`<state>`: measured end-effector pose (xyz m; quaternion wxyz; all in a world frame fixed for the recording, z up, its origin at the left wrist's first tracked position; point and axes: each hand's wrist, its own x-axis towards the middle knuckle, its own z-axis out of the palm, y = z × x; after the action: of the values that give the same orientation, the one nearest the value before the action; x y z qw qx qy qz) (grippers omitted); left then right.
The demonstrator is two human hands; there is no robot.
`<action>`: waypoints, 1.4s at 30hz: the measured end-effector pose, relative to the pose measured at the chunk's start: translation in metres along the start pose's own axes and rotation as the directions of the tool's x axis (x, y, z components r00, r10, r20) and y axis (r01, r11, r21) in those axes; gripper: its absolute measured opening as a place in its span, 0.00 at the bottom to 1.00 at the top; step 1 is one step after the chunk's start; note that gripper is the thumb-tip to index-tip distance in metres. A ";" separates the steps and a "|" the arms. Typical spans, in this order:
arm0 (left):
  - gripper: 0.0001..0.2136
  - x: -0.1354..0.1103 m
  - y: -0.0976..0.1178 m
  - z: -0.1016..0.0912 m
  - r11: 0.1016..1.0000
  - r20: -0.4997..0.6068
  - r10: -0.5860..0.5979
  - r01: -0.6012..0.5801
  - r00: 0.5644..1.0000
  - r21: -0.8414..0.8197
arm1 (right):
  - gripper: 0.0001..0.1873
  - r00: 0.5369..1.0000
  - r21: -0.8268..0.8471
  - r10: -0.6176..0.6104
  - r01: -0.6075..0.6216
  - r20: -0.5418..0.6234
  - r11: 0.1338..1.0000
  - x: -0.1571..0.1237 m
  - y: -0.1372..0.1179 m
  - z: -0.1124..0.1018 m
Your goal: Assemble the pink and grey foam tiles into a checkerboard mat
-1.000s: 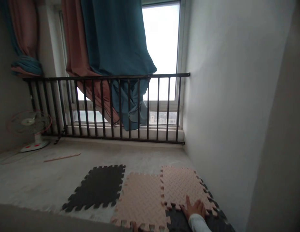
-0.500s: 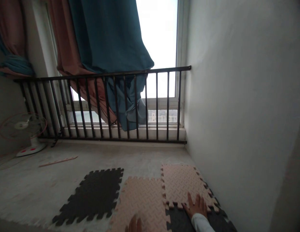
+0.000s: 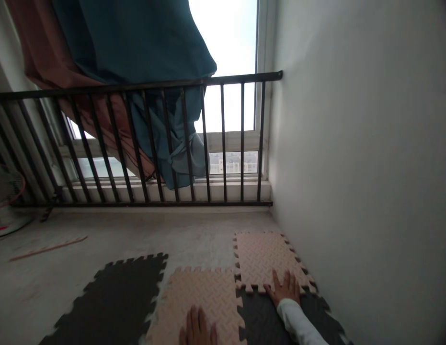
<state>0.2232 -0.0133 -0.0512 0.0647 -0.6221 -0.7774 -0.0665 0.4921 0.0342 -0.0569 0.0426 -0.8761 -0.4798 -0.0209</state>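
Observation:
My left hand (image 3: 197,328) lies open on a pinkish-beige foam mat tile (image 3: 204,290) with toothed edges. Its wrist is cut off by the bottom of the view. My right hand (image 3: 285,290) rests with fingers spread across the front edge of a second beige foam tile (image 3: 262,256). That tile's teeth overlie or meet the dark foam tile (image 3: 258,314) in front of it; I cannot tell whether they interlock. A separate dark foam tile (image 3: 111,299) is on the floor to the left, with a narrow gap from the beige one.
A black metal railing (image 3: 230,203) crosses in front of the window and the blue-and-pink curtain (image 3: 136,43). The wall (image 3: 352,167) rises close on the right. A thin beige toothed strip (image 3: 48,249) and a fan (image 3: 7,215) are on the floor (image 3: 136,230) at left.
The camera has moved closer and turned, so the railing and fan sit further left. More of my left hand shows on the beige tile. My right hand stays at the other tile's edge.

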 end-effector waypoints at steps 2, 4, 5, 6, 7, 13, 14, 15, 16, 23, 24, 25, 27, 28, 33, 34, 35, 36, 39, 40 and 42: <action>0.23 0.000 -0.003 -0.003 1.000 0.030 0.029 -0.029 0.999 0.003 | 0.43 0.999 -0.011 0.008 -0.007 0.042 1.000 0.010 -0.004 -0.006; 0.23 0.001 -0.006 -0.006 0.998 0.072 0.056 -0.056 0.996 -0.002 | 0.42 0.997 -0.029 0.020 -0.018 0.077 0.999 0.018 -0.009 -0.013; 0.23 0.001 -0.007 -0.006 0.998 0.086 0.065 -0.064 0.994 -0.012 | 0.42 0.995 -0.041 0.024 -0.020 0.094 0.999 0.021 -0.012 -0.016; 0.22 0.002 -0.008 -0.006 0.997 0.093 0.069 -0.067 0.993 -0.026 | 0.41 0.994 -0.054 0.027 -0.022 0.108 0.998 0.023 -0.014 -0.019; 0.22 0.002 -0.009 -0.006 0.997 0.093 0.071 -0.068 0.993 -0.038 | 0.41 0.992 -0.066 0.031 -0.023 0.122 0.998 0.026 -0.016 -0.022; 0.23 -0.001 -0.007 -0.004 0.998 0.052 0.068 -0.069 0.996 0.003 | 0.40 0.986 -0.073 0.029 -0.017 0.161 0.997 0.044 -0.022 -0.025; 0.23 -0.001 -0.007 -0.003 0.998 0.044 0.067 -0.068 0.997 0.012 | 0.40 0.986 -0.069 0.024 -0.013 0.163 0.998 0.047 -0.022 -0.024; 0.22 -0.001 -0.007 -0.002 0.998 0.034 0.067 -0.067 0.997 0.017 | 0.40 0.986 -0.066 0.017 -0.006 0.167 0.998 0.051 -0.023 -0.023; 0.22 -0.001 -0.006 0.000 0.998 0.023 0.066 -0.066 0.998 0.018 | 0.40 0.985 -0.066 0.011 0.000 0.172 0.998 0.055 -0.023 -0.022; 0.21 -0.001 -0.006 0.012 0.999 -0.101 0.037 -0.039 0.994 -0.021 | 0.41 0.986 -0.096 -0.018 0.034 0.166 0.995 0.075 -0.025 -0.005; 0.21 -0.001 -0.007 0.012 0.999 -0.101 0.037 -0.040 0.994 -0.031 | 0.41 0.985 -0.091 -0.020 0.036 0.171 0.995 0.077 -0.025 -0.003; 0.22 -0.001 -0.007 0.011 0.998 -0.096 0.040 -0.044 0.995 -0.041 | 0.41 0.984 -0.087 -0.021 0.036 0.174 0.996 0.078 -0.025 -0.001; 0.22 -0.001 -0.008 0.010 0.997 -0.086 0.047 -0.052 0.995 -0.057 | 0.41 0.986 -0.083 -0.027 0.041 0.166 0.996 0.078 -0.024 0.001; 0.22 -0.001 -0.007 0.010 0.997 -0.085 0.048 -0.053 0.995 -0.060 | 0.40 0.988 -0.083 -0.035 0.047 0.150 0.995 0.077 -0.024 0.002; 0.22 -0.001 -0.004 0.012 0.999 -0.109 0.023 -0.027 0.994 -0.028 | 0.41 0.995 -0.076 -0.080 0.084 0.055 0.994 0.070 -0.022 0.008; 0.22 -0.001 -0.003 0.013 1.000 -0.111 0.019 -0.021 0.994 -0.021 | 0.42 0.995 -0.074 -0.089 0.092 0.039 0.993 0.068 -0.021 0.009; 0.22 0.000 -0.003 0.014 1.000 -0.111 0.014 -0.016 0.994 -0.018 | 0.43 0.995 -0.073 -0.096 0.097 0.022 0.993 0.067 -0.020 0.011; 0.22 0.000 -0.002 0.014 1.000 -0.109 0.010 -0.012 0.994 -0.017 | 0.44 0.995 -0.073 -0.102 0.102 0.006 0.992 0.065 -0.019 0.013; 0.22 0.000 -0.002 0.012 1.000 -0.095 0.007 -0.009 0.995 -0.019 | 0.45 0.995 -0.077 -0.104 0.104 0.001 0.992 0.057 -0.018 0.016; 0.22 0.000 -0.002 0.011 1.000 -0.091 0.010 -0.012 0.996 -0.021 | 0.44 0.994 -0.080 -0.107 0.108 0.012 0.991 0.054 -0.018 0.016; 0.22 0.001 -0.002 0.010 1.000 -0.086 0.018 -0.020 0.996 -0.022 | 0.43 0.991 -0.084 -0.126 0.129 0.040 0.988 0.046 -0.018 0.014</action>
<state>0.2207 -0.0113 -0.0613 0.0917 -0.6267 -0.7672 -0.1013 0.5017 0.0833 -0.0659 -0.0051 -0.8448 -0.5343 -0.0293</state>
